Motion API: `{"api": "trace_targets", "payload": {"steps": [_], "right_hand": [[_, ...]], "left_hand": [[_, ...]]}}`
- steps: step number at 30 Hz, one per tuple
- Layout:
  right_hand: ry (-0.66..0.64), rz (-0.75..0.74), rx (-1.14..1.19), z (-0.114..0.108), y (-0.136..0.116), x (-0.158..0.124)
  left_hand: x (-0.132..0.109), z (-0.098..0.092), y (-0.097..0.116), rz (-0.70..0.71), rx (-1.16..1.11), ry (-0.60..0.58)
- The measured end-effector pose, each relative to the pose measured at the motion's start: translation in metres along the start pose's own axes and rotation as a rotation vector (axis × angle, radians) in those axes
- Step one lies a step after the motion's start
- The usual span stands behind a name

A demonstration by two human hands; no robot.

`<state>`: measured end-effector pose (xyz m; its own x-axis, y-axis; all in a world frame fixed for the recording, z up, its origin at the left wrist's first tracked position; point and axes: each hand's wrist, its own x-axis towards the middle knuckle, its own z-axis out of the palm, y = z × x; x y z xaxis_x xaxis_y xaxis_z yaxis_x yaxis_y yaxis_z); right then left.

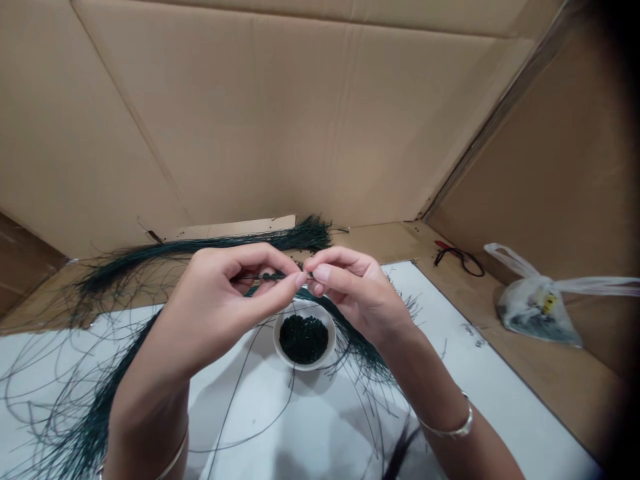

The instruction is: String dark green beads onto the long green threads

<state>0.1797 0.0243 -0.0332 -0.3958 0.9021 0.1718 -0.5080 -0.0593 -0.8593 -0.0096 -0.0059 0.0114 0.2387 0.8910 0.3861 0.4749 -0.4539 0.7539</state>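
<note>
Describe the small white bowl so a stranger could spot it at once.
Find the white sheet lying on the cardboard surface. Just below the left hand and right hand sits a small white bowl, the only bowl in view, filled with dark green beads and edged by loose dark green strands.

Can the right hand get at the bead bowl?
Probably yes: the white bowl sits just below the right hand, and only loose dark green strands lie beside it. It must first release the beaded strand held with the left hand.

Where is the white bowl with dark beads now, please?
In the head view, the white bowl sits on the white sheet, just below the left hand and right hand.
</note>
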Motion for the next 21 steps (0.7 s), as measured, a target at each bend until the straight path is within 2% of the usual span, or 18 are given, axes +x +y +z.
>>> {"api": "trace_targets", "payload": {"steps": [10,21], "right_hand": [[-0.032,0.015,0.048,-0.0024,0.0007,0.0016],[-0.035,0.004,0.039,-0.0006,0.0,-0.0008]], "left_hand": [[0.0002,0.0023,-0.0027,-0.041,0.003,0.112],[0.0002,0.0027,0.0006,-0.056,0.015,0.109]]}}
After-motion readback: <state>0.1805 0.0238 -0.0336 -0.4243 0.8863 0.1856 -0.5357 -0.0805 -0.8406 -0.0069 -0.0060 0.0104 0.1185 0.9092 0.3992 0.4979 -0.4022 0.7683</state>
